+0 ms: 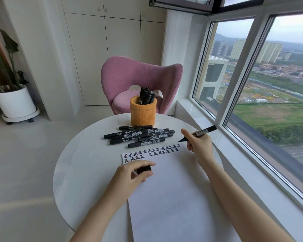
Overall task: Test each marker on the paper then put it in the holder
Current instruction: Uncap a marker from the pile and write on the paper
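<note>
The right hand (198, 143) grips an uncapped marker (198, 133), tip just above the paper's (171, 193) top right corner. The left hand (134, 172) pinches the cap (144, 169) over the paper. The holder (143, 111) stands behind loose markers (138, 136).

the left hand (129, 173) hides most of the black cap (144, 169); the paper (171, 198) runs off the bottom edge.

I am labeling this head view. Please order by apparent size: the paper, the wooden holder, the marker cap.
1. paper, nearest the camera, so it looks extra large
2. wooden holder
3. marker cap in the left hand
</note>
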`<state>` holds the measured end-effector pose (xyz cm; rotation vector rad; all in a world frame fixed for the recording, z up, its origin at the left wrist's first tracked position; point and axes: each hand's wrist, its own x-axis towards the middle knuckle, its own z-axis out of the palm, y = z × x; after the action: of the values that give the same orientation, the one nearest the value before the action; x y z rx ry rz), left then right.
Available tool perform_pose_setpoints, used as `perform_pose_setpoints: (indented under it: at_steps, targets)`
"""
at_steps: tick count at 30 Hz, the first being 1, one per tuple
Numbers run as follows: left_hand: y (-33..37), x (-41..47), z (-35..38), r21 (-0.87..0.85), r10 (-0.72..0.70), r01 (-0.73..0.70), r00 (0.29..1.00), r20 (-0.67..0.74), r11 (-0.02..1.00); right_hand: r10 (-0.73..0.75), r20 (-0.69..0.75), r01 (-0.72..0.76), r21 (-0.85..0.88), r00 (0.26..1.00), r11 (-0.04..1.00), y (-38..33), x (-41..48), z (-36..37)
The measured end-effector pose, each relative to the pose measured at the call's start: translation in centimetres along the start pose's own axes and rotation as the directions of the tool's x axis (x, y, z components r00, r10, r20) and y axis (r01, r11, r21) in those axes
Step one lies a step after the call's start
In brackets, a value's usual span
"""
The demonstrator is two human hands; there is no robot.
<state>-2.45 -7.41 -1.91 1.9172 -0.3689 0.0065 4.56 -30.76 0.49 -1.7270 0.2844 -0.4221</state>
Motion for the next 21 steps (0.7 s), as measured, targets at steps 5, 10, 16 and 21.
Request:
perform_pose_setpoints:
  at_steps: [5,10,16,21]
  targets:
    - [0.1,-0.1,0.1,0.005,-0.008,0.008,1.000,0.000,1.000,-0.036,-0.068,0.032,-0.063,0.997,0.998,1.3,0.5,0.2]
    - [0.1,-0.2,0.1,0.017,-0.029,0.030,0.999,-0.016,0.999,-0.057,-0.068,0.048,-0.130,0.996,0.990,1.7,0.6,0.2]
    - [0.1,-0.1,0.1,0.017,-0.049,0.049,0.999,-0.023,0.999,-0.094,-0.043,0.085,-0.168,0.995,0.982,1.8,0.6,0.4]
    - [0.1,-0.1,0.0,0.005,-0.059,0.059,0.998,-0.023,0.998,-0.100,-0.032,0.093,-0.171,0.995,0.981,1.9,0.6,0.4]
